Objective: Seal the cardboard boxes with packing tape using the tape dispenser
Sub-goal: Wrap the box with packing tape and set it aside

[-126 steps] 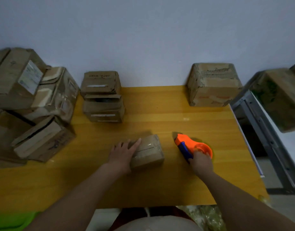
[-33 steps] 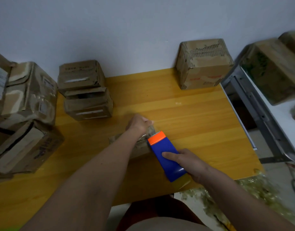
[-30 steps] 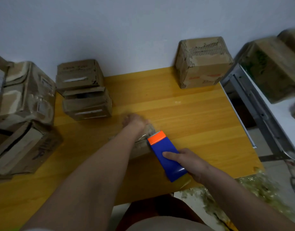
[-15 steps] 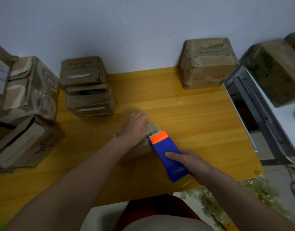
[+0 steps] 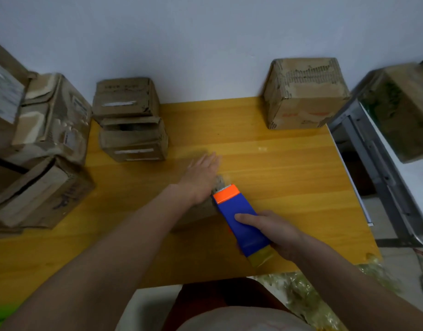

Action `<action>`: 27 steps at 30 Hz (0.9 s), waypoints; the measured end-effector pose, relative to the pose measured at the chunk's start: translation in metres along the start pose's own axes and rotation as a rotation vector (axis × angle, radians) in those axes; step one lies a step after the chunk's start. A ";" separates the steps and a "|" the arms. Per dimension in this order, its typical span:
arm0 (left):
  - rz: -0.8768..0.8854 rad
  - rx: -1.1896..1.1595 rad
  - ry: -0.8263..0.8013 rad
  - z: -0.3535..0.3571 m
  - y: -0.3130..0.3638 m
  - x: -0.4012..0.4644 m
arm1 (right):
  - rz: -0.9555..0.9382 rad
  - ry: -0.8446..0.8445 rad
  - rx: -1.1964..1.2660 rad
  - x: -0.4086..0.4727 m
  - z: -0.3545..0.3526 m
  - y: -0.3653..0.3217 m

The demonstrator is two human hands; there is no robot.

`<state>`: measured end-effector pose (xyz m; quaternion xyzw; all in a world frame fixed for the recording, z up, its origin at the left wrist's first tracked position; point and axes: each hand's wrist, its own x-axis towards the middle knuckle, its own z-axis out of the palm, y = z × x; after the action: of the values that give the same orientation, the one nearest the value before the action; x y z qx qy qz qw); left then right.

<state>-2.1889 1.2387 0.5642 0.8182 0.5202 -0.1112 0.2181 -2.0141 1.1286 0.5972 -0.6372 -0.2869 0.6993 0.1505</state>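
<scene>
A yellow wooden table (image 5: 289,177) fills the centre of the frame, set against a plain pale wall (image 5: 205,39) along the top. A grey metal frame (image 5: 372,163) stands off the table's right edge, with a further box (image 5: 401,108) resting on it at the far right. Crumpled clear wrapping (image 5: 301,295) lies on the floor at the lower right.

Two small boxes are stacked (image 5: 129,120) at the upper left of the table, against the wall. Larger worn boxes (image 5: 38,144) are piled at the left edge of the frame. One sealed box (image 5: 303,94) sits at the table's upper right corner, well apart from the hands.

The small cardboard box (image 5: 198,216) being worked on lies near the frame centre, mostly covered by the left forearm and wrist. The left hand (image 5: 201,173) lies flat over its far end, fingers straight and together, reaching toward the wall; the hand is motion-blurred.

The tape dispenser (image 5: 241,220), blue with an orange tip, lies just right of the box, its orange end touching the box's upper right corner beside the left wrist. The right hand (image 5: 277,232) grips the dispenser at its lower end, the index finger laid along the blue top face and the remaining fingers curled round its side. A yellowish roll of tape (image 5: 263,258) shows at the dispenser's near end.
</scene>
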 end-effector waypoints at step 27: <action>-0.335 0.080 0.122 0.036 -0.051 -0.011 | -0.042 0.008 -0.236 0.010 -0.063 0.052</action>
<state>-2.2379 1.2310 0.5253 0.7334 0.6566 -0.1166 0.1319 -1.9463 1.1065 0.5571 -0.6470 -0.3798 0.6550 0.0903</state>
